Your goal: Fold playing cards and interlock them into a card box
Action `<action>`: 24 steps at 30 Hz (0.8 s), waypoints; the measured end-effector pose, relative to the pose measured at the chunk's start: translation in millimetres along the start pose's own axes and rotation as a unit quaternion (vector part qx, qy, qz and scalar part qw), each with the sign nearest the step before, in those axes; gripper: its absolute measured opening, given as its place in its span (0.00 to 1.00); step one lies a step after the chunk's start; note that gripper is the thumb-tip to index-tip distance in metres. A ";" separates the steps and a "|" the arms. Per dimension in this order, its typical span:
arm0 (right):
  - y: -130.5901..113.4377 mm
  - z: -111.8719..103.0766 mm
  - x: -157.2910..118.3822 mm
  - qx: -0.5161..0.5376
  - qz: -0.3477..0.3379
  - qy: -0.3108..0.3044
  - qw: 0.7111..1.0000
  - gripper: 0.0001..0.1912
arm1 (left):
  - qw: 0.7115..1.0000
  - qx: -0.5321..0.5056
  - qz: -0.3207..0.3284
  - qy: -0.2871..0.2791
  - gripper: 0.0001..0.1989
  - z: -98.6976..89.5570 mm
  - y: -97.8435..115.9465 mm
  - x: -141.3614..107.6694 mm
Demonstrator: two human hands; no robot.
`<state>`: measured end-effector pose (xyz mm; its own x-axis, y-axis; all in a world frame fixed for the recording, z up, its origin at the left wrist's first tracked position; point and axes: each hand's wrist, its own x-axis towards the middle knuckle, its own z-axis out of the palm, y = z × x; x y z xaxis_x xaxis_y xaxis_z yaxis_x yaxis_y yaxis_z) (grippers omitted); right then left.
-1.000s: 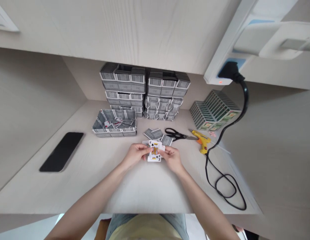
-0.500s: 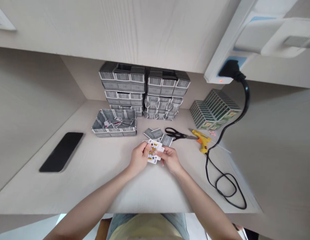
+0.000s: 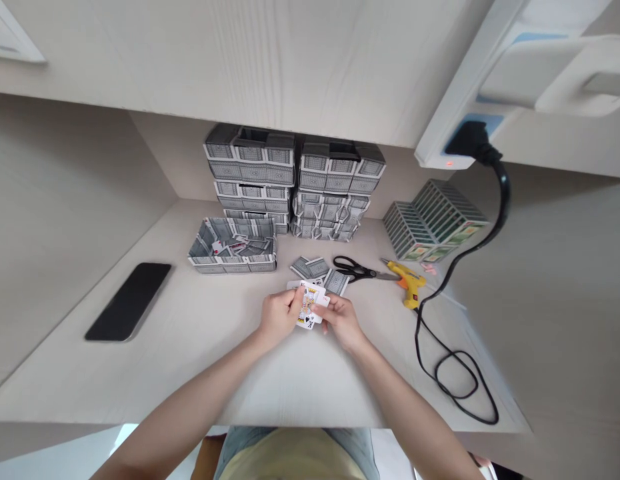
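- Playing cards (image 3: 308, 313): a small overlapping set, a king face up, held between both hands over the middle of the table (image 3: 190, 380).
- Left hand (image 3: 279, 317): fingers closed, gripping the cards' left side.
- Right hand (image 3: 343, 321): fingers closed on the cards' right side, thumb on the face.
- Loose cards (image 3: 317, 268): mostly face down, just beyond the held set.
- Scissors (image 3: 357, 271): right of the loose cards, blades toward the table's right edge.
- Glue gun (image 3: 411, 280): yellow, beside the blade tips.
- Open box (image 3: 234, 268): toward the back left corner, scattered cards (image 3: 244, 247) inside.
- Phone (image 3: 129, 303): flat, near the left edge.
- Stacked boxes (image 3: 270, 175): two columns, back edge.
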<state>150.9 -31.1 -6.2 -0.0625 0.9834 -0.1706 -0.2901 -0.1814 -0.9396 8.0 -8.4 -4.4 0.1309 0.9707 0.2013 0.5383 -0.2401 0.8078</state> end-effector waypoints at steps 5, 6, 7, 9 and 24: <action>-1.1 -4.8 3.3 -0.008 -0.014 0.029 0.999 0.15 | 0.991 -0.118 -0.019 -0.056 0.22 -1.6 2.6 -2.1; -2.2 -6.1 3.7 -0.005 -0.017 0.038 0.999 0.15 | 0.988 -0.136 -0.015 -0.078 0.21 -2.1 3.1 -2.2; -3.3 -7.4 4.0 -0.004 -0.020 0.045 0.999 0.14 | 0.984 -0.146 -0.010 -0.098 0.20 -2.6 3.4 -2.1; -5.2 -9.4 4.0 -0.002 -0.024 0.052 0.998 0.14 | 0.982 -0.146 0.000 -0.124 0.19 -3.4 3.4 -1.4; -3.8 -4.3 4.7 -0.017 -0.011 0.057 0.998 0.16 | 0.997 -0.037 0.024 -0.068 0.22 1.8 -0.1 0.7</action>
<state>155.8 -25.8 -4.7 0.0525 0.9823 -0.1796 -0.2566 -0.1606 -0.9531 9.5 -7.7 -5.3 0.2698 0.9483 0.1670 0.4670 -0.2805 0.8386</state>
